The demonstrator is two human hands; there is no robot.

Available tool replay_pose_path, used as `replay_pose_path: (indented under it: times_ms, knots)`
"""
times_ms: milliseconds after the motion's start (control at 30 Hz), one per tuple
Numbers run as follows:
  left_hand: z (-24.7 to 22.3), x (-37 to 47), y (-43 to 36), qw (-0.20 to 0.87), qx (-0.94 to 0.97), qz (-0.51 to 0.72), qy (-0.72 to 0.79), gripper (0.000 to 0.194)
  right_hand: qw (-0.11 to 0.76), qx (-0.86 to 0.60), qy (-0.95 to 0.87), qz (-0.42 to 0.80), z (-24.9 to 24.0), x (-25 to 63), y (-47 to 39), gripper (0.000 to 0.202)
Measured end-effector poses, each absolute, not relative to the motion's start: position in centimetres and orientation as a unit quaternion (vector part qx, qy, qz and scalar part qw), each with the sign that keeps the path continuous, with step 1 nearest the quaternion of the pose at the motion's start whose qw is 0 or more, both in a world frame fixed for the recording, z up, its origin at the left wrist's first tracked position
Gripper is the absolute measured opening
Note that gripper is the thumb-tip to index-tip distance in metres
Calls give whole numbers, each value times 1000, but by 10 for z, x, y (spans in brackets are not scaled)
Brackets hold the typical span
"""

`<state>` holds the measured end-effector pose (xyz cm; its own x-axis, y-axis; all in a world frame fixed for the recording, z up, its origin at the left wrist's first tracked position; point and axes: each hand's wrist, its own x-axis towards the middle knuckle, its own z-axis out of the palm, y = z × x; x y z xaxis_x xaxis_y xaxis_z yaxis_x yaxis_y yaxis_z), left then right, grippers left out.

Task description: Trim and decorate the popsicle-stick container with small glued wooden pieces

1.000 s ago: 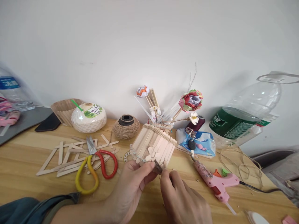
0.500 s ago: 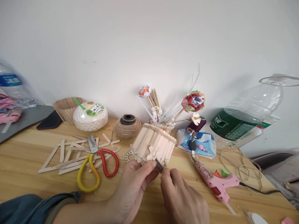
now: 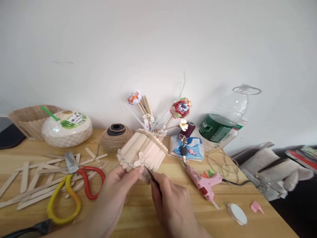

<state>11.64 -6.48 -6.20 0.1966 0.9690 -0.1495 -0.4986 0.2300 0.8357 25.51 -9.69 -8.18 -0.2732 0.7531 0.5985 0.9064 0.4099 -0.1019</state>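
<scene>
In the head view a pot made of craft sticks (image 3: 138,148), with twine round its top and a flower of short stick pieces (image 3: 140,159) on its front, stands in the middle, holding paper flowers. My left hand (image 3: 119,188) is closed just in front of the pot's lower edge. Its thumb and fingers pinch something small, mostly hidden. Closed around a slim dark pointed tool (image 3: 151,175), my right hand (image 3: 170,205) brings the tip against the left fingertips. The tool's exact kind does not show.
On the left lie loose craft sticks (image 3: 24,177) and scissors (image 3: 71,165) with red and yellow handles. Behind are a coconut drink (image 3: 66,132) and a twine spool (image 3: 116,137). On the right are a pink glue gun (image 3: 203,181), its cord, a wipes pack (image 3: 193,148) and a large bottle (image 3: 218,127).
The view has swung right, so everything sits further left. My right hand has turned, and more of the dark tool shows. Both hands stay close together before the pot.
</scene>
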Motion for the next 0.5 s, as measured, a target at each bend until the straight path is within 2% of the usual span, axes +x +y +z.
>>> replay_pose_path:
  times_ms: [133,200,500]
  knots:
    - [-52,114,-60,662,379,501,409,32,309,-544,-777,-67,-78,255,-98,17]
    - [-48,113,-58,655,392,490,420,37,312,-547,-776,-38,-78,254,-99,15]
    - [-53,109,-48,642,427,475,424,37,282,-576,-762,90,-68,260,-99,13]
